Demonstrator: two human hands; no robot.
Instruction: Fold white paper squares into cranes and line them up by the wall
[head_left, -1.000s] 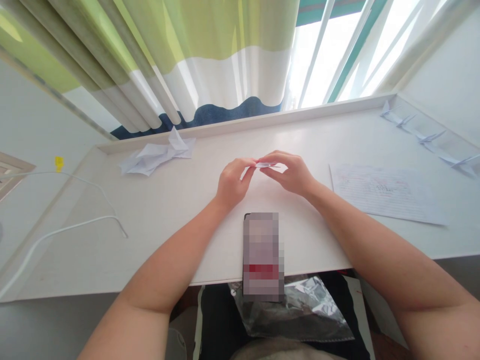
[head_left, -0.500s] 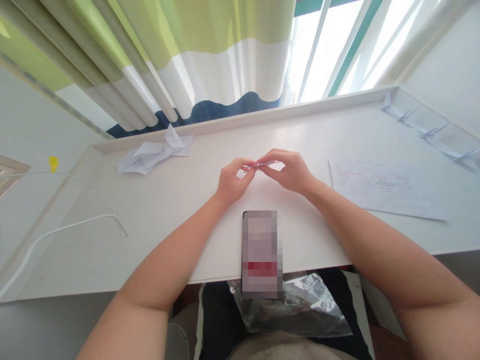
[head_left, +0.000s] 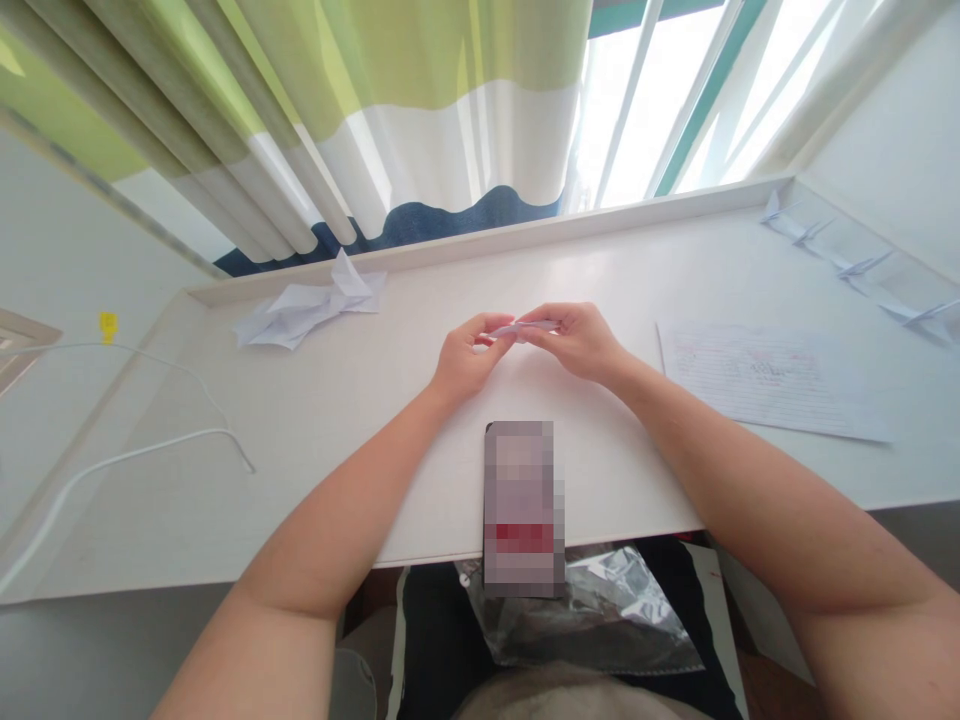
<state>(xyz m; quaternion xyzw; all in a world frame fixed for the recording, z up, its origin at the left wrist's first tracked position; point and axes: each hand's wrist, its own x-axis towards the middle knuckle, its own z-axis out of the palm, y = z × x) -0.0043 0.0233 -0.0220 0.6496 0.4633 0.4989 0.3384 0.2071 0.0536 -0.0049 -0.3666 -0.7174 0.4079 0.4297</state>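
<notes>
A small folded piece of white paper (head_left: 517,328) is pinched between both my hands just above the white desk (head_left: 360,400). My left hand (head_left: 463,362) grips its left end with thumb and fingers closed. My right hand (head_left: 577,340) holds the right end, fingers curled over it. Most of the paper is hidden by my fingers. A phone (head_left: 523,508) lies flat just in front of my hands, overhanging the desk's near edge.
Crumpled white paper (head_left: 304,306) lies at the back left. A written sheet (head_left: 765,380) rests to the right. Several small folded paper figures (head_left: 855,265) line the right ledge. A white cable (head_left: 135,450) curves across the left. A plastic bag (head_left: 600,620) sits below the desk.
My hands have drawn slightly closer together on the folded paper, and the fingers have shifted their pinch. The rest of the scene is unchanged.
</notes>
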